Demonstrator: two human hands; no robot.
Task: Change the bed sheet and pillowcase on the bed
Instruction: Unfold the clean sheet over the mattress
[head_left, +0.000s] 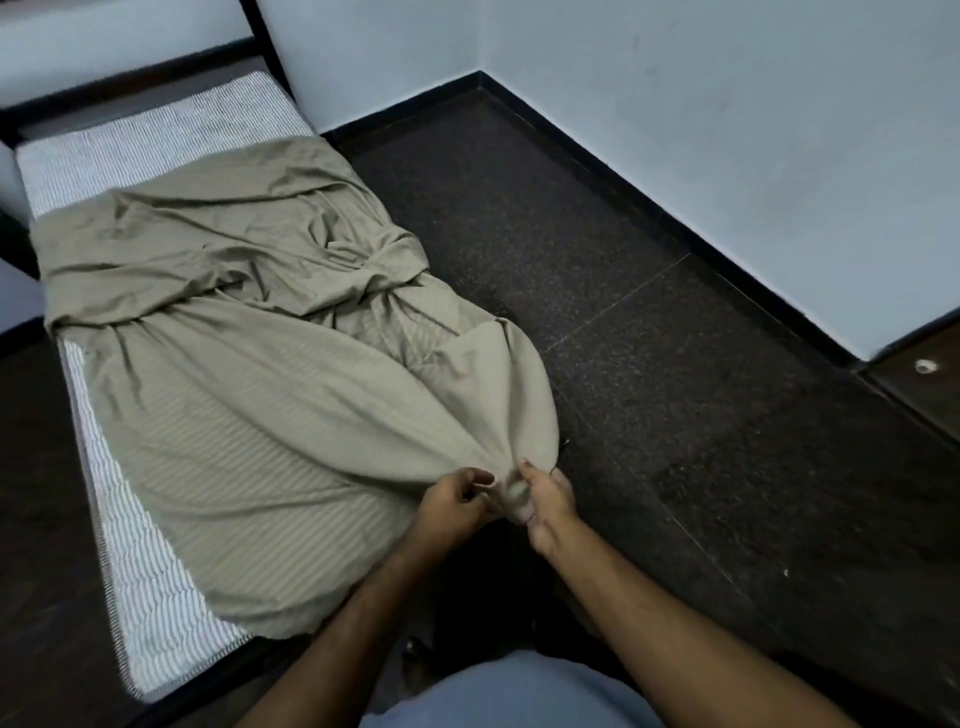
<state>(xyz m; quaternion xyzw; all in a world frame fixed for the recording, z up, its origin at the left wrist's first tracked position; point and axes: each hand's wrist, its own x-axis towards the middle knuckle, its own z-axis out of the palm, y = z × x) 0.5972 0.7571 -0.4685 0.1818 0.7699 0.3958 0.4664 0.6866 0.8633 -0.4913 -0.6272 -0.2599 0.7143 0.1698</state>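
Olive bed sheet (249, 332) lies bunched on the mattress (156, 135); left hand (452, 501) and right hand (545, 506) apparently pinch its gathered corner.

Dim, cool light; soft overall focus; wide-angle bending at edges.

one bed sheet (249, 374), one mattress (150, 587), two hands (457, 501)

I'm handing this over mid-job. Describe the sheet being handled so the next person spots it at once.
Find the narrow striped mattress against the wall. Over it lies a crumpled olive-beige sheet, with the mattress bare at its head and left edge. Its near right corner is bunched, and the left hand and right hand both grip it.
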